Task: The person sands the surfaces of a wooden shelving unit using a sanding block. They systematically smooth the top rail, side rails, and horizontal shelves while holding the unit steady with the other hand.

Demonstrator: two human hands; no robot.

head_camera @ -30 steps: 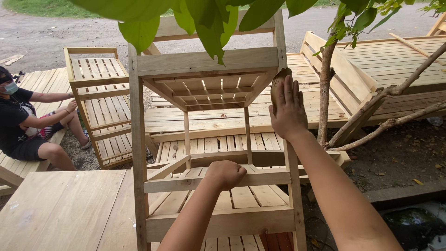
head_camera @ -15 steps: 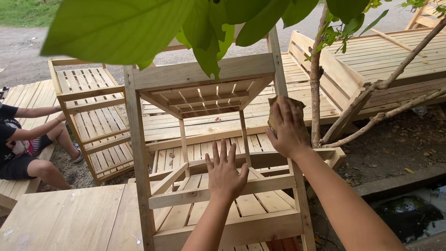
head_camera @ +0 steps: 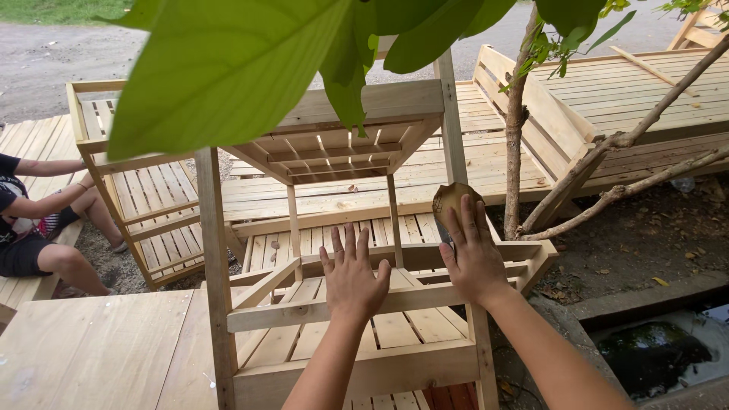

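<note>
The left hand (head_camera: 351, 275) lies flat, fingers spread, against a horizontal rail of the unpainted wooden chair frame (head_camera: 326, 304), gripping nothing. The right hand (head_camera: 472, 254) presses a folded piece of brown sandpaper (head_camera: 449, 199) against the frame's right upright post, fingers extended over it rather than curled. The frame stands upended among slatted wooden benches (head_camera: 645, 91), beside a thin tree trunk (head_camera: 515, 129), with a second slatted frame (head_camera: 137, 197) to the left, where a seated person (head_camera: 30, 228) works. A large green leaf (head_camera: 220, 68) hangs close to the camera, hiding the frame's top left. The risks I judge: raw edges could splinter into the open palms, the loosely pinned sandpaper could slip off the post, and a hard push might tip the frame toward the drainage pit (head_camera: 653, 349) at lower right.
</note>
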